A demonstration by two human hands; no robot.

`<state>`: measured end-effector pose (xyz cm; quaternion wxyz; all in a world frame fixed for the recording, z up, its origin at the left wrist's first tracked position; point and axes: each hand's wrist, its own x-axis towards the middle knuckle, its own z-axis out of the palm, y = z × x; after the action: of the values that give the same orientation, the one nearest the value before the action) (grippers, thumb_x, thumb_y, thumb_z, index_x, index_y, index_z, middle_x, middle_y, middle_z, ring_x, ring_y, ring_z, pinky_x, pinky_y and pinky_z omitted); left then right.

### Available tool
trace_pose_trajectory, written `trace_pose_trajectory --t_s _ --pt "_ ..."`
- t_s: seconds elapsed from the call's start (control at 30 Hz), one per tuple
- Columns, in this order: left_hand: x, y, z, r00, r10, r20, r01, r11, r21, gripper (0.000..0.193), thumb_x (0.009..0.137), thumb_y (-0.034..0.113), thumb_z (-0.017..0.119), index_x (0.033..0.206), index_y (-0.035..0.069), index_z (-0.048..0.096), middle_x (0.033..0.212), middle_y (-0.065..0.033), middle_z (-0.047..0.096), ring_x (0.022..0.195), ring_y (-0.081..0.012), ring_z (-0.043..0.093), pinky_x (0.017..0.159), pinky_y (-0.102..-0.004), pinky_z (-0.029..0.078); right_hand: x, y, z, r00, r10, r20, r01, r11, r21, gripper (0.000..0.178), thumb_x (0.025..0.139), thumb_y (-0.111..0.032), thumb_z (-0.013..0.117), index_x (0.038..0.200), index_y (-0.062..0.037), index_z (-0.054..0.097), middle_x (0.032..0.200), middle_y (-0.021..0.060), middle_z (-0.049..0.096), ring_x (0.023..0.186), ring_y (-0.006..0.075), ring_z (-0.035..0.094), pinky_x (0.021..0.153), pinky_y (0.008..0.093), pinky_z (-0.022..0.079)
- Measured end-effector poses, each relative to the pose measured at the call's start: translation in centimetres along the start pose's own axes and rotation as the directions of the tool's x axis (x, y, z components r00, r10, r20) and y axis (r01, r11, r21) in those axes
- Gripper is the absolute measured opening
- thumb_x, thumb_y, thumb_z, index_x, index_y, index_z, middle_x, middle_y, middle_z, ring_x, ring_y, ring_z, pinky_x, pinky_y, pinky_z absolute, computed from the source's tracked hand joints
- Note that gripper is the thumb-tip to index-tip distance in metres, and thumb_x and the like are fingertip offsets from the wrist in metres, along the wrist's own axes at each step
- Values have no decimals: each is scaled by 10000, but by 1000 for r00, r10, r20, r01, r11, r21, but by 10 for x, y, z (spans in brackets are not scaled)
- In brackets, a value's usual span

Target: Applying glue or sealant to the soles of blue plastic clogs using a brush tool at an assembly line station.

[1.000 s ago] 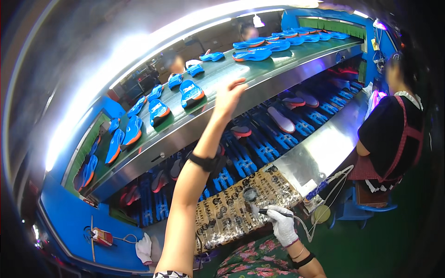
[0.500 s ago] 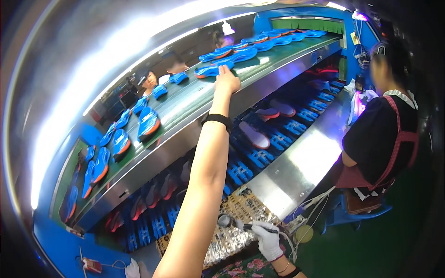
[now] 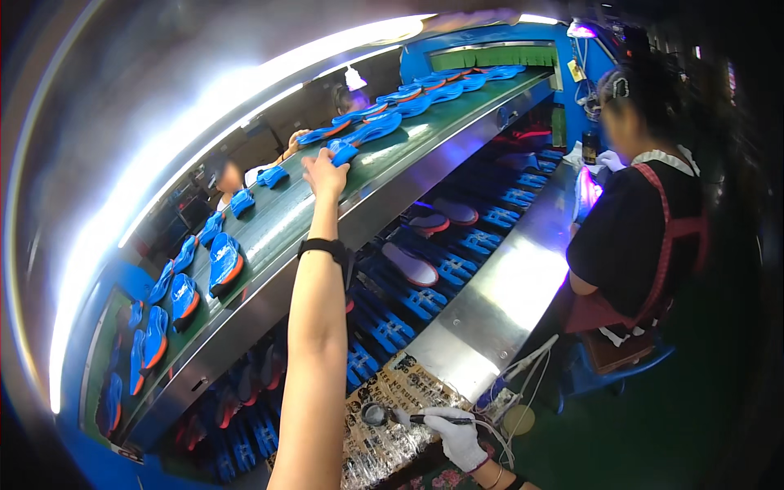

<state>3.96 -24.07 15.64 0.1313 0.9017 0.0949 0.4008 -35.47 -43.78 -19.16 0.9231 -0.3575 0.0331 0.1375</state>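
My bare left hand (image 3: 327, 173), with a black band at its wrist, reaches over the green conveyor belt (image 3: 273, 214). Its fingers are closed on the near end of a blue shoe sole (image 3: 344, 153); the grip is partly hidden behind the hand. Low in the picture, my right hand (image 3: 454, 438) wears a white glove. It is wrapped round a dark-handled brush (image 3: 429, 420), whose pale bristles lie beside a small round cup (image 3: 374, 414). That cup stands on a worktop (image 3: 400, 384) covered with printed, shiny, crumpled wrapping.
More blue soles with orange edges (image 3: 224, 260) lie along the belt. Below, a lower rack (image 3: 384, 327) carries blue holders and grey-and-red soles (image 3: 410, 265). At right a person in a dark top (image 3: 629, 237) sits by the metal ledge (image 3: 482, 314). Another person's hand (image 3: 296, 140) shows across the belt.
My left hand has moved left and slightly down in the picture, now with a blue sole at its fingers. The view has shifted. Across the belt, another person's hand has come into sight.
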Motion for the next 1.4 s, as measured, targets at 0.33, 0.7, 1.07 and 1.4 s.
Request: trace_pose_trajectory --t_s 0.33,0.7,1.07,1.4 --pt "-132 -52 -140 965 -48 259 207 -468 -859 503 989 325 653 1372 66 455 1452 -209 394 1348 -394 469 1100 -613 449 -42 36 15 992 44 121 -55 995 87 179 891 -2 726 1064 39 746 980 86 761 805 112 680 736 224 528" --pt "-397 -139 -224 897 135 420 439 -372 -818 696 803 253 675 1436 31 491 1072 -150 674 906 -252 684 811 -380 598 -29 46 28 994 -61 85 59 998 27 187 880 -24 755 1063 17 751 959 71 761 760 108 680 693 227 545" --pt "-613 -207 -178 608 111 786 719 -497 -487 843 916 584 594 1486 -9 413 1343 -260 591 1288 -454 543 1107 -589 425 -56 4 83 921 -209 330 272 950 -156 219 923 -22 705 1134 28 735 1058 76 755 908 115 687 813 239 543" --pt "-593 -156 -175 570 -157 806 596 -596 -538 909 950 794 339 1592 151 315 1577 -92 428 1419 -326 435 1187 -513 338 -77 4 93 780 -356 515 570 744 -349 226 823 5 787 1048 7 762 1031 117 760 952 185 724 848 316 577"
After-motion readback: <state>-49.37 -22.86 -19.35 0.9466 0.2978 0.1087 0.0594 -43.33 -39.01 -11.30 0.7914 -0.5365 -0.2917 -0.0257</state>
